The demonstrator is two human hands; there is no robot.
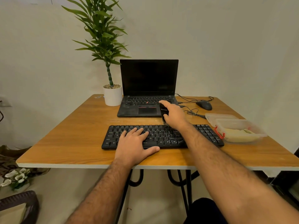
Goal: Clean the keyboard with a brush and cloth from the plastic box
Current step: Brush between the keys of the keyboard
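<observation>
A black keyboard [205, 133] lies across the middle of the wooden table [72, 143]. My left hand [135, 143] rests flat on its left half, fingers straight on the keys and thumb along the front edge. My right hand [174, 114] is just behind the keyboard's top edge and grips a black brush [164, 111], its dark end pointing down toward the keys. At the right end of the keyboard stands the clear plastic box [257, 131] with a red clip, a pale yellow cloth [239, 135] inside it.
An open black laptop [148, 81] stands behind the keyboard, a potted plant [112, 96] to its left. A black mouse [204, 105] and loose cables [192, 110] lie at the back right. The box's lid [220, 116] lies behind the box.
</observation>
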